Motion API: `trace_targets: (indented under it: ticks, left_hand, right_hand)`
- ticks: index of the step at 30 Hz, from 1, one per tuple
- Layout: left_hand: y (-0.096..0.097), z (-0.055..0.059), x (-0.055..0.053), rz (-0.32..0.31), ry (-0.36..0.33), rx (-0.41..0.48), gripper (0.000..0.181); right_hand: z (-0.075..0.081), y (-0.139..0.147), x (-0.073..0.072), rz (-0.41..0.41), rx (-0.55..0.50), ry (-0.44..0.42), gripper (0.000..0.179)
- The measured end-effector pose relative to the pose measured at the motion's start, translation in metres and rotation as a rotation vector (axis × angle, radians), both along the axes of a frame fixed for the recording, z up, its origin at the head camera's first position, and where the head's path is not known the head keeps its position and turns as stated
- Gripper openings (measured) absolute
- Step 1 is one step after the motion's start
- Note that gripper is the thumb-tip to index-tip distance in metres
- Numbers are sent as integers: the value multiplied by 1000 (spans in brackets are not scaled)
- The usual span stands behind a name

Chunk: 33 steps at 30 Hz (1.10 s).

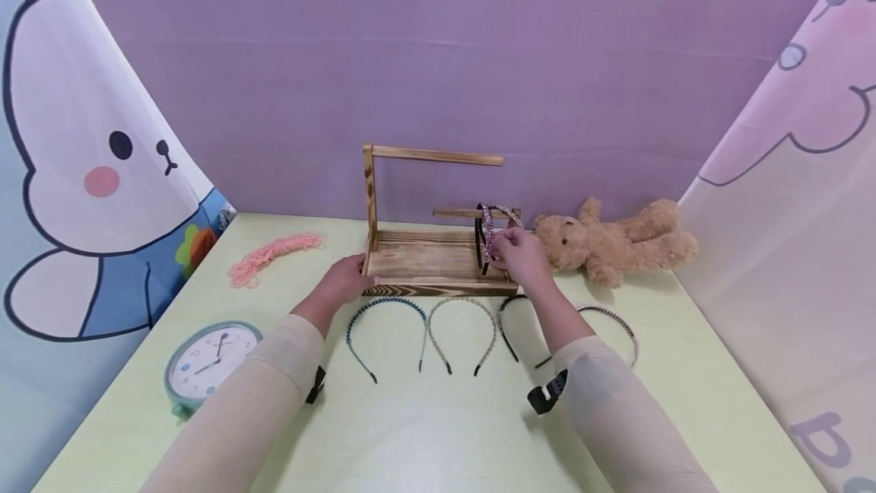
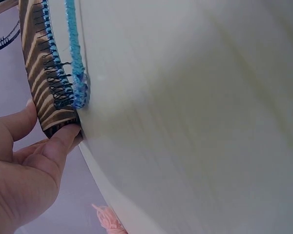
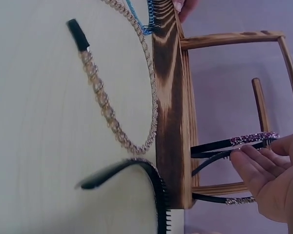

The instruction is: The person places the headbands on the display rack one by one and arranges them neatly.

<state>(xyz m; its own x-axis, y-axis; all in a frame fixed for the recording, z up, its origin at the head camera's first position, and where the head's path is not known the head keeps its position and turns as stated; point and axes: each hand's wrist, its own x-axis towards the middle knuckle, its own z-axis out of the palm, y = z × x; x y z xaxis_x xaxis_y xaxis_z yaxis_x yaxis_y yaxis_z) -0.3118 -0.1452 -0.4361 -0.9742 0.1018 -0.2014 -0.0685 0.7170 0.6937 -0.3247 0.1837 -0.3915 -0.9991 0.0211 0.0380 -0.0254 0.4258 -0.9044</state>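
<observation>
A wooden rack (image 1: pixel 438 259) with a tray base and two bars stands at the table's back. My left hand (image 1: pixel 344 281) grips its front left corner, thumb on one side and fingers on the other in the left wrist view. At the short lower bar (image 1: pixel 455 212), my right hand (image 1: pixel 523 256) pinches a pink sparkly headband (image 1: pixel 487 225), which hangs over that bar with its black ends down in the tray. A silvery sparkly headband (image 3: pixel 239 200) hangs beside it, nearer the bar's right post. My right fingers partly hide the band they hold.
In front of the rack lie a blue headband (image 1: pixel 388 300), a beaded gold one (image 1: pixel 461 300), a black one (image 1: pixel 505 326) and a brownish one (image 1: pixel 619 319). A teddy bear (image 1: pixel 616 242) lies at right; pink yarn (image 1: pixel 270 256) and a clock (image 1: pixel 212 360) are at left.
</observation>
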Motion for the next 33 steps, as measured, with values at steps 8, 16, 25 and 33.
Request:
trace_targets:
  ticks: [8, 16, 25, 33]
  left_hand:
    - [1, 0, 0, -10, 2, -1, 63]
    - [2, 5, 4, 3, -7, -7, 64]
    - [1, 6, 4, 3, -14, -17, 64]
    - [1, 5, 4, -6, -1, 6, 63]
  right_hand:
    - [21, 22, 18, 21, 286, 53, 34]
    - [31, 68, 32, 71, 469, 46, 32]
    - [6, 119, 41, 109, 615, -169, 37]
    - [-26, 137, 46, 175, 676, -454, 42]
